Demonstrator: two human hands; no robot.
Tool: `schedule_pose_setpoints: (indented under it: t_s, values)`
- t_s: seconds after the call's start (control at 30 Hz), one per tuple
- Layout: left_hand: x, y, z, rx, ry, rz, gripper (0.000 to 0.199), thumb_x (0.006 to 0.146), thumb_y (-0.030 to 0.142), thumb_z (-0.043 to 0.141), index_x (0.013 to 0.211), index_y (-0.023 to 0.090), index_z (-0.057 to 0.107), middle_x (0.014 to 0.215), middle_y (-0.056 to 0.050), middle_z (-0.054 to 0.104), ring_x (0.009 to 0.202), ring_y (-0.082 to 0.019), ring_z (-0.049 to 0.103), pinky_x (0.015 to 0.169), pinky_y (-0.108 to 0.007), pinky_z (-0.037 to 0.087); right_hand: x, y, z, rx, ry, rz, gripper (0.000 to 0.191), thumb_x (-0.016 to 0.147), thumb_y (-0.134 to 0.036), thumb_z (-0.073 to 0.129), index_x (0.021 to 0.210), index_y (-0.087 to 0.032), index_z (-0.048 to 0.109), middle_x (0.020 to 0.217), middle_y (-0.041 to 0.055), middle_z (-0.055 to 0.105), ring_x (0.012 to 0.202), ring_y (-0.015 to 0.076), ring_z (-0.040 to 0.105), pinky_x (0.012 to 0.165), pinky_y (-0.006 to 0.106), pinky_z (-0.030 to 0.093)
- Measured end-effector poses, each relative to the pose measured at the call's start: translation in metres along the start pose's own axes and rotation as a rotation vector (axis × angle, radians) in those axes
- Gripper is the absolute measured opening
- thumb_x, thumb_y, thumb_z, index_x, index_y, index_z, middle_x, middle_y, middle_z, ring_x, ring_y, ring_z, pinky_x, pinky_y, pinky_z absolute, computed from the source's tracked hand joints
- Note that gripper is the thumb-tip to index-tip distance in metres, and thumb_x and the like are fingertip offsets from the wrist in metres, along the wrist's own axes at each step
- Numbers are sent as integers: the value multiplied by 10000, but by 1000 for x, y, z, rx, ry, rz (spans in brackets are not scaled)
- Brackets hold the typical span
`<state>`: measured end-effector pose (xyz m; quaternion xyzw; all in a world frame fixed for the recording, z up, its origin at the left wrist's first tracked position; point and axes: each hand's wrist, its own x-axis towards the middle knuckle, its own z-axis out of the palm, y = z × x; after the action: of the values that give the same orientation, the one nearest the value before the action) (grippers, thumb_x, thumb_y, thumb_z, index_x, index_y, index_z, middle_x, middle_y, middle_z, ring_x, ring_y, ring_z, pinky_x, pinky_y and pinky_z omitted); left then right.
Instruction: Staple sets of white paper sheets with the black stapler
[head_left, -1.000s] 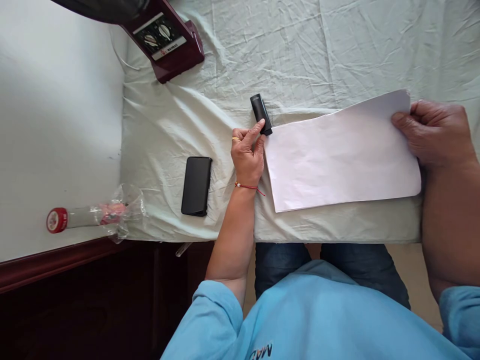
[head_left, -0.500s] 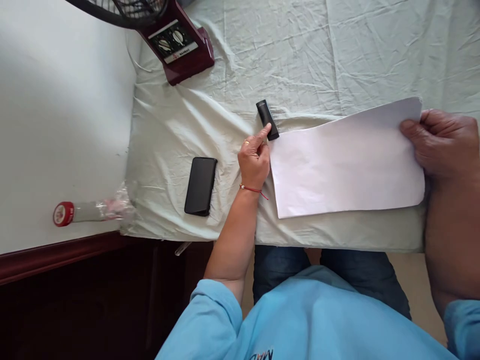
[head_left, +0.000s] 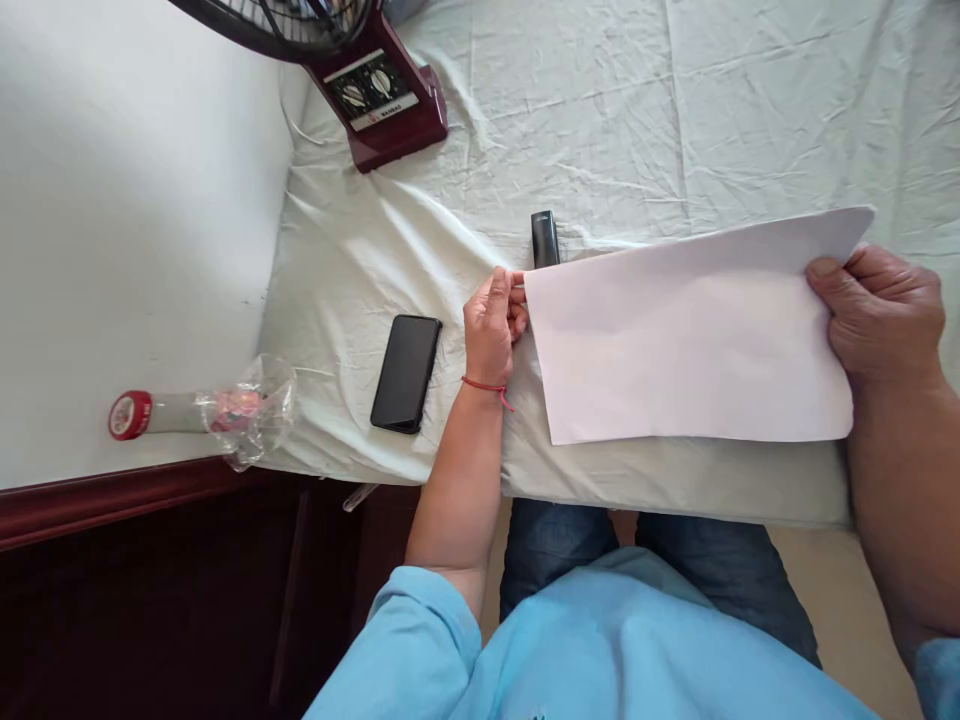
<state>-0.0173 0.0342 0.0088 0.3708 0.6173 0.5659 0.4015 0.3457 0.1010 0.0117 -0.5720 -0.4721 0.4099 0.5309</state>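
My right hand grips the right end of a small stack of white paper, with the thumb on top and the fingers behind. The far right corner of the paper bends up. At the left edge of the paper is my left hand, with its thumb raised apart from the sheets and its fingers partly curled. Some fingertips touch the paper's edge or pass behind it, partly hidden. A small black stapler lies just beyond the paper's far left corner, its near end covered by the sheets.
A black phone lies left of my left arm on the pale cloth. At the back left stands a dark red fan. A red-capped container in clear plastic is by the wall at the left edge.
My left index finger has come off the stapler, and that hand has turned thumb-up at the paper's edge. The paper's left corner now overlaps the stapler; my right hand still grips the other end.
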Motion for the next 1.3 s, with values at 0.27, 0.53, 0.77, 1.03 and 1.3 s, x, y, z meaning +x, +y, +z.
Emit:
schedule_pose_setpoints:
  t_s: [0.27,0.53,0.77,1.03,1.3]
  values:
    - [-4,4,-5,-7,-203,-81,378,710,492,950,786,203,718,615,36,598,549,-93,477,500,-241,361,7,8,0,-12,65,-88,584,528,-661,999,807,-197,782,762,4,668,651,98,497,610,290,452]
    - [-1,-4,-4,80,-11,37,632,801,672,872,629,208,480,574,61,436,561,-76,374,526,-234,342,-4,6,5,46,-101,-32,561,596,-548,1023,978,-186,829,911,51,759,715,134,614,643,299,540]
    - [-4,-2,-3,-16,-230,-53,512,686,582,973,775,211,631,715,18,648,646,-107,572,620,-252,483,7,13,6,92,43,-154,588,528,-568,1021,940,-194,828,1009,68,780,823,191,668,836,427,612]
    - [-6,1,-1,101,-93,45,658,798,703,857,591,205,479,558,48,438,548,-80,369,501,-248,309,8,14,6,80,63,-150,524,555,-561,1010,863,-177,831,874,48,742,731,155,612,791,397,593]
    - [-5,0,-3,68,-221,9,530,727,629,938,688,208,618,634,35,539,581,-93,434,526,-260,330,16,19,6,138,118,-217,579,532,-591,1025,855,-155,825,875,62,743,763,174,648,814,402,598]
